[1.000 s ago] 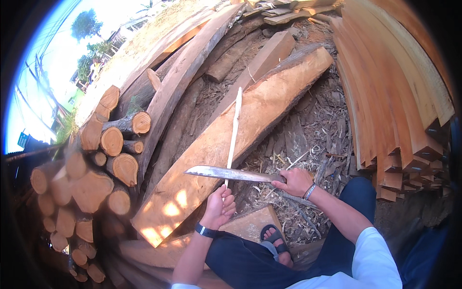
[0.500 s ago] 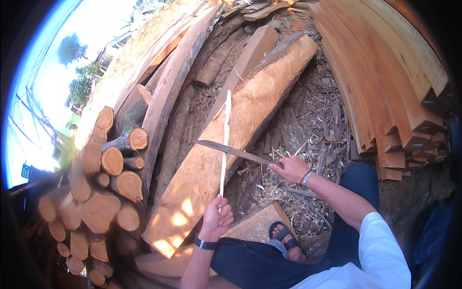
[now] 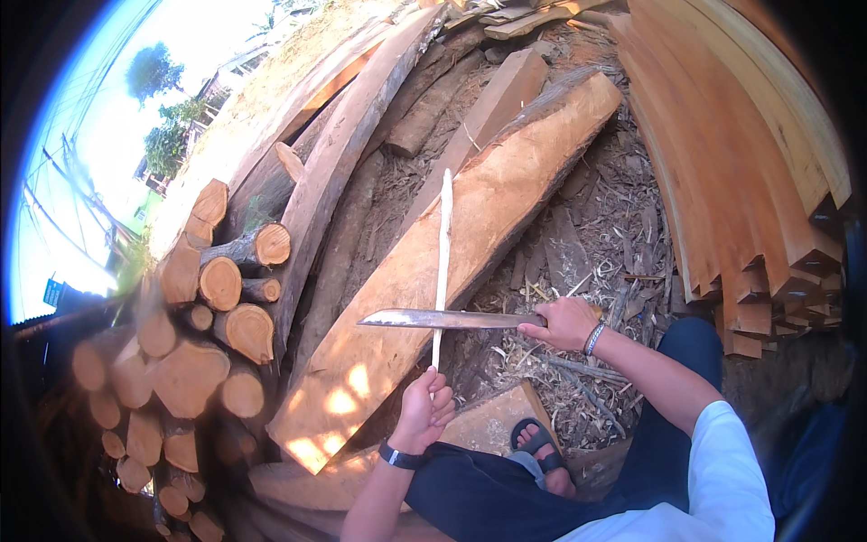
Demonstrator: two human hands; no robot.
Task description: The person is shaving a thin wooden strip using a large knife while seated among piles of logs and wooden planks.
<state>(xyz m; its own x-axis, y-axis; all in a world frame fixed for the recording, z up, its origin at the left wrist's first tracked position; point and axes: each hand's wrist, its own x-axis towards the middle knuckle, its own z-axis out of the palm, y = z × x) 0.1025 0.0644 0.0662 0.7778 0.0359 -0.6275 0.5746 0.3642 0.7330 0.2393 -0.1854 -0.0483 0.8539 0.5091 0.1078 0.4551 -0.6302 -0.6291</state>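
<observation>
A thin, pale peeled stick (image 3: 444,237) stands out from my left hand (image 3: 424,411), whose fingers are wrapped round its lower end. My right hand (image 3: 567,323) grips the handle of a machete (image 3: 452,319). The long blade points left and crosses the lower part of the stick, over it; whether the edge bites into the wood I cannot tell. Behind both lies a thick sawn slab (image 3: 506,190) with bark along its side, slanting from lower left to upper right. The handle is mostly hidden by my right fingers.
Cut logs (image 3: 221,283) are stacked at the left, round ends facing me. Long squared beams (image 3: 722,154) lie piled at the right. Wood shavings (image 3: 515,357) cover the ground beyond my sandalled foot (image 3: 542,452). A sawn board (image 3: 488,420) lies beside the foot.
The machete has slid down the stick toward my left hand, and its blade has turned from slanting to nearly level. My left hand keeps its hold. The whole view has shifted slightly.
</observation>
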